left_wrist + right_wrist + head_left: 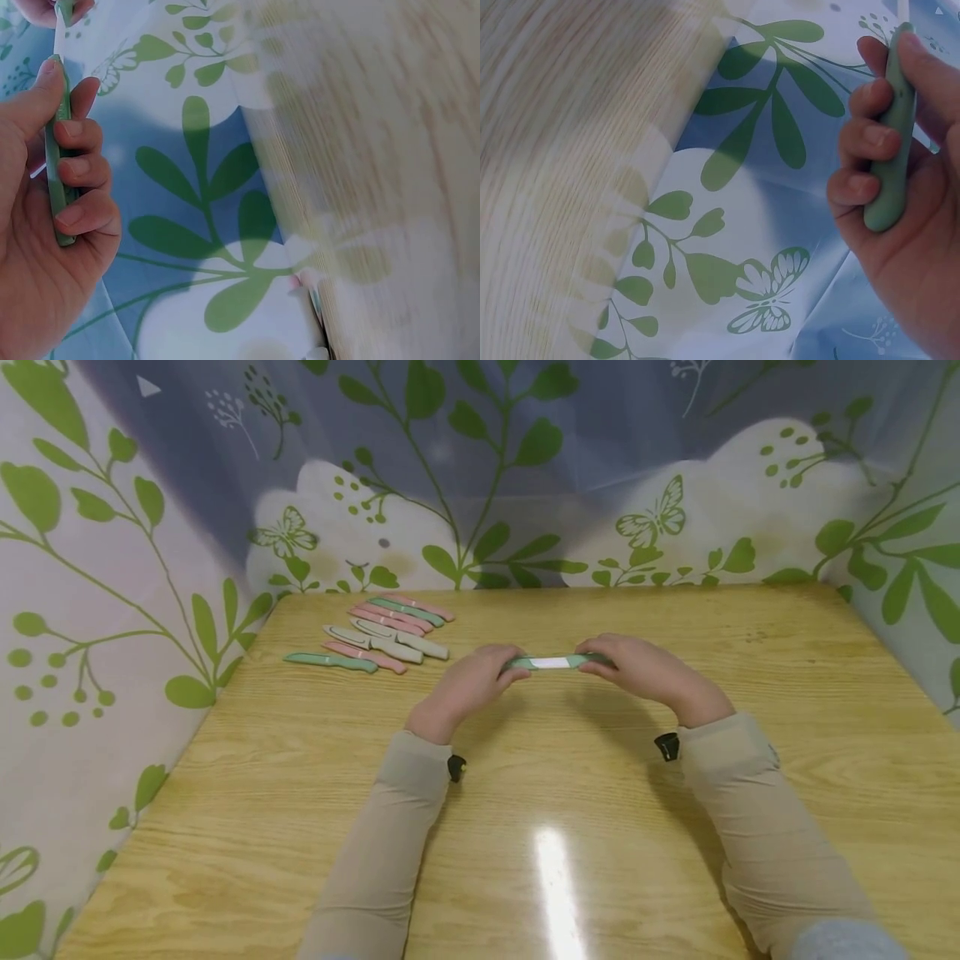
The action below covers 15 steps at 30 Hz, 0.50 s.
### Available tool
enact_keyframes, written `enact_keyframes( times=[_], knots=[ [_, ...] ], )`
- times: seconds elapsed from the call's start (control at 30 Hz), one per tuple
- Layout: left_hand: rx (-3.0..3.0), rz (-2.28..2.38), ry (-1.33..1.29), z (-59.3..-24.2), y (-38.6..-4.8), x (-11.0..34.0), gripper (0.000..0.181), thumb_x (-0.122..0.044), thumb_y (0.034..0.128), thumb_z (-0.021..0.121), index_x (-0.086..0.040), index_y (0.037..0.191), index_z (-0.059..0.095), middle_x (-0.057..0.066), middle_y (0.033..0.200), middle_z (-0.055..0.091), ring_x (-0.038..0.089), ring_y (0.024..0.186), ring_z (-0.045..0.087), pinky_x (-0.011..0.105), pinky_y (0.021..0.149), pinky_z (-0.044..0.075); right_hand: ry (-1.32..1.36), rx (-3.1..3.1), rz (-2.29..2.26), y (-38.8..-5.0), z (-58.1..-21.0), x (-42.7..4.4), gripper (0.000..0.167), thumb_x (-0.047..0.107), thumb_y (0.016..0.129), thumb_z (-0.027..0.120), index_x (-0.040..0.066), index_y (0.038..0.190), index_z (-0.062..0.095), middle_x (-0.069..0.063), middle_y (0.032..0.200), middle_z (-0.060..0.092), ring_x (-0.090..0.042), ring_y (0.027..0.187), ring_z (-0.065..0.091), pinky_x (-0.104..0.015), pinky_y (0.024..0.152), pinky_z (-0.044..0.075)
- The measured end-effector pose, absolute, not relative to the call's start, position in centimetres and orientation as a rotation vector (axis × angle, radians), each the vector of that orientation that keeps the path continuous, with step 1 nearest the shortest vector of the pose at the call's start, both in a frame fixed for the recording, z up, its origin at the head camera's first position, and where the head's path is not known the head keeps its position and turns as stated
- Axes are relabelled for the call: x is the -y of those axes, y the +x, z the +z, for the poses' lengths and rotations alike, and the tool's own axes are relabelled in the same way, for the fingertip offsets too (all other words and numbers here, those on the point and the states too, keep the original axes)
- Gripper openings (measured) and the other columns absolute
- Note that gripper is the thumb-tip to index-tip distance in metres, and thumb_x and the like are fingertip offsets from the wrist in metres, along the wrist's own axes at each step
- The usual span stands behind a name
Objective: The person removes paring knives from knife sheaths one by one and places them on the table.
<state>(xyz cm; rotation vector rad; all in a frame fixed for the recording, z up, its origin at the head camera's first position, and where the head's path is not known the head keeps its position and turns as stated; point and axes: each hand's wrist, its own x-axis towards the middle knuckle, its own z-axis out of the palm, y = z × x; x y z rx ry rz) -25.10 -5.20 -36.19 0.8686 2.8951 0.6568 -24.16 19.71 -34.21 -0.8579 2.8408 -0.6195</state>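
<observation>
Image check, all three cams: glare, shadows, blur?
Head: bright glare streak on the tabletop, soft shadows too. Left wrist: tabletop hazy at right, leaf print ghosting over it; left hand reasonably sharp. Right wrist: similar haze at left; right hand clearer.

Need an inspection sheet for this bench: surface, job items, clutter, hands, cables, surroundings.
Surface: wood-grain table, with a bright glare streak toward the person.
Job's things: green knife held up crosswise between the hands, a white strip showing at its middle.
Clutter: pink, green and pale knives lying close together at the far left, some overlapping.
Left hand: fingers curled round one green end.
Right hand: fingers curled round the other green end.
Cables: nothing seen.
Surroundings: leaf-and-butterfly print covering behind the table and at both sides.
</observation>
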Motion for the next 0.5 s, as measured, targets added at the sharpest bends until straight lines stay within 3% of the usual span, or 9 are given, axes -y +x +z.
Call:
enact_keyframes(
  times=[0.27,0.5],
  knots=[
    [-2.898,0.69,0.798,-36.1,-25.7,6.3,0.036,-0.034,0.1021,0.047,-0.008,0.125,0.058,0.007,0.119,0.064,0.022,0.109,0.061,0.039,0.093,0.049,-0.771,-2.814,-0.66,-24.5,-33.7,-20.8,0.03,0.018,0.101,0.053,0.0,0.123,0.059,-0.017,0.117,0.063,-0.031,0.105,0.06,-0.049,0.089,0.047],
    [-2.864,0.807,0.658,-35.6,-26.2,7.6,0.04,-0.033,0.1043,0.041,-0.005,0.13,0.05,0.011,0.119,0.062,0.024,0.108,0.061,0.04,0.092,0.049,-0.662,-2.84,-0.66,-24.8,-33.1,-21.5,0.035,0.021,0.102,0.051,-0.003,0.127,0.056,-0.021,0.121,0.061,-0.034,0.109,0.059,-0.052,0.092,0.046]
  ],
)
